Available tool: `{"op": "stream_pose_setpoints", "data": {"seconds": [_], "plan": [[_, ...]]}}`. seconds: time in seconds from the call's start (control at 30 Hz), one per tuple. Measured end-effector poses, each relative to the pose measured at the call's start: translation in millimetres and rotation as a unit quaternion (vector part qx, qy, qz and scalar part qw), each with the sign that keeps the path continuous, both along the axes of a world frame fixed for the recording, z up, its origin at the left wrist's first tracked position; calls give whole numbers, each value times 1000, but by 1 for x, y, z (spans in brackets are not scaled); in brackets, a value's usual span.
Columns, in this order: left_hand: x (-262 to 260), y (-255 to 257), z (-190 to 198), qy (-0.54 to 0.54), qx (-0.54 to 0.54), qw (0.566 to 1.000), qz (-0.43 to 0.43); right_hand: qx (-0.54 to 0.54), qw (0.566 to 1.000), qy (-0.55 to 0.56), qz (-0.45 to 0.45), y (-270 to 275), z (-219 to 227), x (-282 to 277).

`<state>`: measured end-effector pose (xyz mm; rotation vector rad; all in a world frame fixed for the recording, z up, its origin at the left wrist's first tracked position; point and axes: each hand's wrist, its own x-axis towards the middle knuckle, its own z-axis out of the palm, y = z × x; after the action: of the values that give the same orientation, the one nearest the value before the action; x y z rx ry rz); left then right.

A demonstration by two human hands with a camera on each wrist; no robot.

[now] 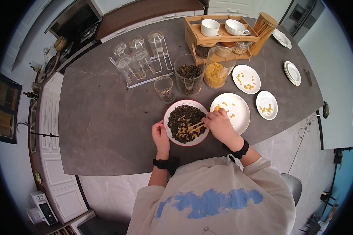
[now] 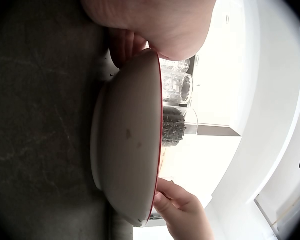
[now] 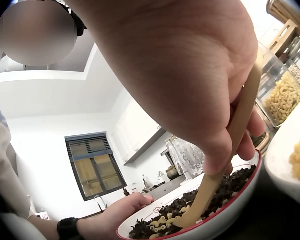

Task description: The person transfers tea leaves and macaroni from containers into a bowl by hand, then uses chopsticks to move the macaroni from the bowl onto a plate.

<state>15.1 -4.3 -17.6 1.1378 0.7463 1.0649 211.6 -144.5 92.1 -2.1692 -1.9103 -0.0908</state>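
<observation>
A white bowl with a red rim (image 1: pixel 170 134) holds dark dried leaf-like bits with yellow macaroni (image 1: pixel 183 124) scattered on top. At the bowl's left side, my left hand (image 1: pixel 160 137) grips the rim; its fingers are partly hidden behind the bowl in the left wrist view. My right hand (image 1: pixel 222 127) pinches wooden tongs (image 3: pixel 210 190) over the bowl's right side, their tips down among the macaroni and dark bits. Close to the right hand, a white plate (image 1: pixel 243 113) carries some macaroni, partly covered by that hand.
Behind the bowl stand an empty glass (image 1: pixel 164 89), a jar of dark bits (image 1: pixel 189 76) and a jar of macaroni (image 1: pixel 215 74). Small plates (image 1: pixel 252 89) with macaroni lie right. A glass rack (image 1: pixel 157 70) and wooden shelf (image 1: pixel 196 37) stand farther back.
</observation>
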Motion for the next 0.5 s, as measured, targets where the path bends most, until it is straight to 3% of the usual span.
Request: {"op": "stream_pose_setpoints", "data": {"seconds": [0.5], "plan": [[0, 0, -1, 1, -1, 1000, 0, 0, 1000, 5, 19, 0, 1, -1]]}}
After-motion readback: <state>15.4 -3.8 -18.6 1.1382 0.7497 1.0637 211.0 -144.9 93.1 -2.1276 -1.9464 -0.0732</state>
